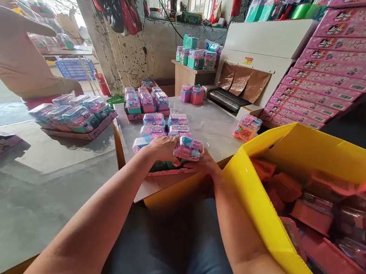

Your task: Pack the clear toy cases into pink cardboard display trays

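A small plastic case (188, 149) with a clear lid and pink and turquoise pieces inside is tilted between my hands, above the near right corner of a pink display tray (171, 172). My left hand (163, 151) has its fingers and thumb at the case's left end. My right hand (206, 165) grips it from the right and below, its fingers partly hidden. Similar cases (179, 130) stand in rows in the tray, just beyond my hands. Behind it, a second tray (135, 116) holds more of them upright.
A yellow-edged carton (255, 195) of red cases stands at my right. Beyond it are stacked pink boxes (328, 59) and an open white carton (259, 48). One loose orange case (248, 127) lies on the table (212, 124). Another filled tray (93, 133) and a person (8, 49) are at left.
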A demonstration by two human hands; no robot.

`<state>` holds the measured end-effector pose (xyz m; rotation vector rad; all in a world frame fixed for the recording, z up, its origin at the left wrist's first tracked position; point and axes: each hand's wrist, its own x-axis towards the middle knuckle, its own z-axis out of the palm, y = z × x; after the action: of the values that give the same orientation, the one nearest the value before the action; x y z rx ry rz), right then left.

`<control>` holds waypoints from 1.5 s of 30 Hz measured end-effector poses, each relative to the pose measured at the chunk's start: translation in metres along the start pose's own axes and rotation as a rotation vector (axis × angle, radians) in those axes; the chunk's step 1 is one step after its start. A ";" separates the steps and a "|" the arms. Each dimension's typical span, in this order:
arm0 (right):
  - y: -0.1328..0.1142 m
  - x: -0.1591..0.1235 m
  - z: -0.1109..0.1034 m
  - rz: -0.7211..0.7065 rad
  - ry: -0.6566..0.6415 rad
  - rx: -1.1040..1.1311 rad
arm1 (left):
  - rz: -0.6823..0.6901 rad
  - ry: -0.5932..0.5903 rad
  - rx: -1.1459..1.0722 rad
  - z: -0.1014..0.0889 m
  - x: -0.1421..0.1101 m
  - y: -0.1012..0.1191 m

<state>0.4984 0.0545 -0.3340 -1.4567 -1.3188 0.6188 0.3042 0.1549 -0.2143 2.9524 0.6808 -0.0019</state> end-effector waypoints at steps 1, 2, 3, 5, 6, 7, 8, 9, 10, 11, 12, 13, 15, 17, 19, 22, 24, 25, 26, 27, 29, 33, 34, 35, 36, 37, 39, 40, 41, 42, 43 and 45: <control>-0.005 -0.001 -0.004 -0.023 0.022 -0.033 | -0.025 0.002 0.020 -0.001 -0.001 0.002; -0.011 -0.003 -0.008 -0.057 0.049 -0.071 | -0.045 0.001 0.027 -0.001 -0.002 0.004; -0.018 -0.004 -0.013 -0.093 0.078 -0.120 | -0.048 -0.004 0.020 -0.002 -0.002 0.005; -0.036 -0.007 -0.021 -0.161 0.096 -0.253 | -0.016 -0.017 -0.024 -0.006 -0.002 0.005; -0.046 -0.007 -0.024 -0.189 0.072 -0.332 | 0.007 -0.011 -0.040 -0.009 -0.002 0.003; -0.055 -0.006 -0.026 -0.209 0.027 -0.410 | 0.031 0.000 -0.042 -0.012 -0.003 0.000; -0.063 -0.005 -0.028 -0.220 -0.022 -0.478 | 0.046 0.018 -0.025 -0.015 -0.005 -0.006; -0.070 -0.002 -0.029 -0.217 -0.067 -0.535 | 0.044 0.038 0.008 -0.018 -0.008 -0.013; -0.075 0.001 -0.029 -0.200 -0.103 -0.585 | 0.025 0.053 0.051 -0.020 -0.011 -0.021; -0.078 0.006 -0.029 -0.177 -0.132 -0.630 | 0.001 0.061 0.095 -0.021 -0.015 -0.029; -0.080 0.010 -0.029 -0.152 -0.155 -0.671 | -0.019 0.065 0.131 -0.021 -0.019 -0.037; -0.081 0.015 -0.029 -0.133 -0.177 -0.707 | -0.032 0.073 0.158 -0.020 -0.023 -0.044; -0.081 0.025 -0.027 -0.139 -0.238 -0.738 | -0.034 0.106 0.198 -0.014 -0.029 -0.052; -0.081 0.034 -0.023 -0.187 -0.311 -0.730 | -0.009 0.155 0.227 -0.005 -0.032 -0.053; -0.086 0.041 -0.019 -0.218 -0.369 -0.729 | 0.005 0.191 0.253 0.004 -0.032 -0.051; -0.101 0.045 -0.008 -0.228 -0.416 -0.828 | -0.004 0.201 0.270 0.012 -0.030 -0.045; -0.115 0.044 0.003 -0.285 -0.440 -1.007 | -0.018 0.195 0.265 0.014 -0.029 -0.044; -0.123 0.043 0.009 -0.329 -0.466 -1.111 | -0.021 0.189 0.262 0.014 -0.029 -0.043; -0.130 0.041 0.016 -0.374 -0.501 -1.202 | -0.023 0.186 0.261 0.013 -0.029 -0.043; -0.136 0.040 0.023 -0.413 -0.547 -1.273 | -0.022 0.184 0.258 0.013 -0.029 -0.043; -0.145 0.037 0.036 -0.465 -0.646 -1.349 | -0.022 0.177 0.258 0.012 -0.030 -0.042; -0.151 0.032 0.054 -0.563 -0.825 -1.480 | -0.016 0.189 0.263 0.013 -0.032 -0.042; -0.150 0.031 0.056 -0.585 -0.862 -1.509 | -0.016 0.198 0.262 0.013 -0.033 -0.043; -0.148 0.030 0.058 -0.598 -0.885 -1.529 | -0.017 0.204 0.259 0.014 -0.034 -0.044; -0.145 0.030 0.059 -0.603 -0.896 -1.536 | -0.016 0.206 0.255 0.013 -0.035 -0.045; -0.142 0.030 0.059 -0.610 -0.900 -1.539 | -0.015 0.203 0.252 0.013 -0.036 -0.045; -0.134 0.031 0.059 -0.623 -0.877 -1.521 | -0.015 0.185 0.248 0.011 -0.037 -0.045; -0.129 0.032 0.059 -0.632 -0.867 -1.505 | -0.015 0.173 0.247 0.009 -0.038 -0.045; -0.125 0.034 0.060 -0.641 -0.859 -1.491 | -0.017 0.161 0.246 0.007 -0.039 -0.044; -0.120 0.035 0.061 -0.645 -0.857 -1.485 | -0.019 0.152 0.243 0.006 -0.039 -0.044; -0.116 0.037 0.063 -0.645 -0.858 -1.486 | -0.020 0.147 0.241 0.004 -0.039 -0.043; -0.109 0.040 0.070 -0.644 -0.861 -1.493 | -0.018 0.143 0.238 0.002 -0.040 -0.042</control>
<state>0.4040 0.1012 -0.2483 -1.6465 -3.1382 -0.4236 0.2499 0.1749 -0.2196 3.1983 0.7764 0.1366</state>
